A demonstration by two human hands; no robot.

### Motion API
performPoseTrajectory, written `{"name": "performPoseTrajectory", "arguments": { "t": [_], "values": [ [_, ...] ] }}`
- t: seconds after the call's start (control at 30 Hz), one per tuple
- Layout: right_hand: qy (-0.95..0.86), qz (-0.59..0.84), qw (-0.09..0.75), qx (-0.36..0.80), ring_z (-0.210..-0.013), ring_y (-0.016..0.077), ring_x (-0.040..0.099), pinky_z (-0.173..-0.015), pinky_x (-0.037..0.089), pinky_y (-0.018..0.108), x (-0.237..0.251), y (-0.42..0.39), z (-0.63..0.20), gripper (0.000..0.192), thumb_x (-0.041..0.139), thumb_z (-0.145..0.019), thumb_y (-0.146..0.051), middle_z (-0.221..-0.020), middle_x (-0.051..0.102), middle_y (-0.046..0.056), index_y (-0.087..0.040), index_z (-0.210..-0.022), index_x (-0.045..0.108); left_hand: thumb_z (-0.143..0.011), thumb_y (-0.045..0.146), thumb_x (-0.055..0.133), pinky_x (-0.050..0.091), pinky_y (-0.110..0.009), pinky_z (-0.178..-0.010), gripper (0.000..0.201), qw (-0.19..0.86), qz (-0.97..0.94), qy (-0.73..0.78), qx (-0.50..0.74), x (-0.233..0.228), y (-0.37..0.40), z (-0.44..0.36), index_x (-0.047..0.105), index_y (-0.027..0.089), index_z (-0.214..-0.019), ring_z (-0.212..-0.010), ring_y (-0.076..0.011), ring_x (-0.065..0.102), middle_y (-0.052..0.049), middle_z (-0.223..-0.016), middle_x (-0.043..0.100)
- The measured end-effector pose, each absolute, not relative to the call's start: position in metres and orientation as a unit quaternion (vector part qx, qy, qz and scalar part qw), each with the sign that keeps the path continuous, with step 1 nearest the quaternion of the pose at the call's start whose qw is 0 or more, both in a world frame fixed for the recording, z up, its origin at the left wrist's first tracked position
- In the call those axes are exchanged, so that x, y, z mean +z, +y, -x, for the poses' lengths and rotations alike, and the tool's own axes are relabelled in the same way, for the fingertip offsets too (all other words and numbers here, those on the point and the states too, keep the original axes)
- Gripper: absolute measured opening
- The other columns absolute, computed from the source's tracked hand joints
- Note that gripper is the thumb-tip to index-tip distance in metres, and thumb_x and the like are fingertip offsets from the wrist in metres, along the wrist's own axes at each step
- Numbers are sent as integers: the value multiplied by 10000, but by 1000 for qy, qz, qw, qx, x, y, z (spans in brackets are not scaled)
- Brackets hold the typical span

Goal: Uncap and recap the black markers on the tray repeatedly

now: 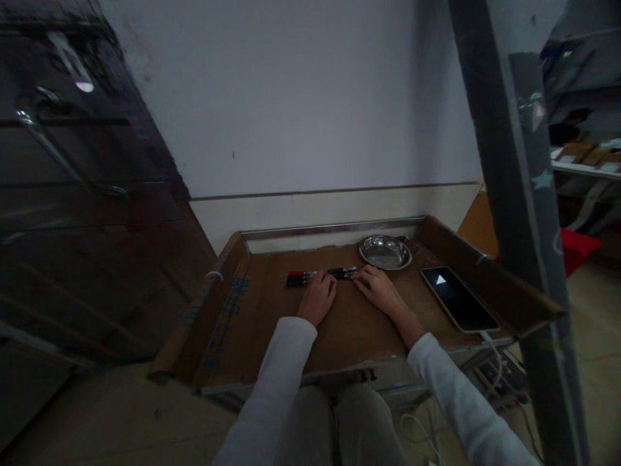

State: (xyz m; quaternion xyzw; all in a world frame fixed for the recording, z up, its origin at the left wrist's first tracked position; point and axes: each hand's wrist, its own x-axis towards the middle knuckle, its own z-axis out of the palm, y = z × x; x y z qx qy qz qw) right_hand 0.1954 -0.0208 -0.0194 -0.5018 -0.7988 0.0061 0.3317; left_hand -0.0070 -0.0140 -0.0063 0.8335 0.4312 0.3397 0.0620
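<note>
Two hands on cardboard-lined table. Left hand flat, fingers loosely spread, touching markers. Right hand fingers curled, fingertips on marker end. Metal bowl behind, phone far right.

markers | dark, red-capped | lying flat, side by side | on cardboard

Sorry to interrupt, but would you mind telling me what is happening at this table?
A seated person in white sleeves has both hands on a row of markers lying on the cardboard-covered table. The left hand and right hand rest at the markers. A metal dish sits behind; a phone lies right.
</note>
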Motion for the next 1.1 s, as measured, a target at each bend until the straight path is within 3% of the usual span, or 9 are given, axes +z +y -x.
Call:
{"name": "performPoseTrajectory", "arguments": {
  "t": [0.17,0.37,0.53,0.8,0.97,1.1],
  "values": [
    [-800,499,332,12,-940,198,546,-858,431,349,-14,-28,-191,260,431,-891,-175,-982,566,76,-216,-1064,622,-837,143,472,443,-402,-869,139,-29,-782,506,362,2,-26,21,532,173,-960,-936,-229,519,-87,-966,515],
    [-834,460,305,7,-956,208,504,-865,412,361,-3,-35,-179,301,456,-868,-163,-1024,528,85,-253,-1092,637,-810,155,500,428,-431,-828,343,-101,-728,601,315,8,-38,57,458,136,-1150,-1004,-283,496,-155,-1144,495],
    [-837,471,279,-1,-938,221,490,-849,409,379,-3,-31,-175,294,463,-874,-191,-1002,514,95,-266,-1085,654,-844,197,491,428,-391,-814,208,-107,-768,577,256,2,-38,74,517,171,-1048,-947,-249,507,-108,-1045,539],
    [-823,452,343,36,-1012,220,498,-918,419,402,-1,-39,-175,376,431,-903,-231,-1084,516,100,-258,-1267,521,-892,245,463,433,-373,-850,109,-2,-812,531,242,1,-63,72,521,176,-953,-921,-210,513,-65,-989,521],
    [-843,404,350,67,-1090,219,499,-962,413,400,-1,-43,-174,358,512,-880,-326,-1162,537,88,-261,-1231,537,-903,247,447,435,-396,-885,99,99,-821,486,282,4,-62,49,510,180,-941,-960,-212,516,-62,-987,540],
    [-833,426,346,66,-1050,215,526,-927,429,388,-8,-38,-179,243,525,-872,-312,-1090,582,79,-243,-1088,613,-876,232,500,445,-377,-901,111,193,-796,428,383,8,-47,26,504,187,-978,-981,-189,541,-60,-1014,548]
  ]
}}
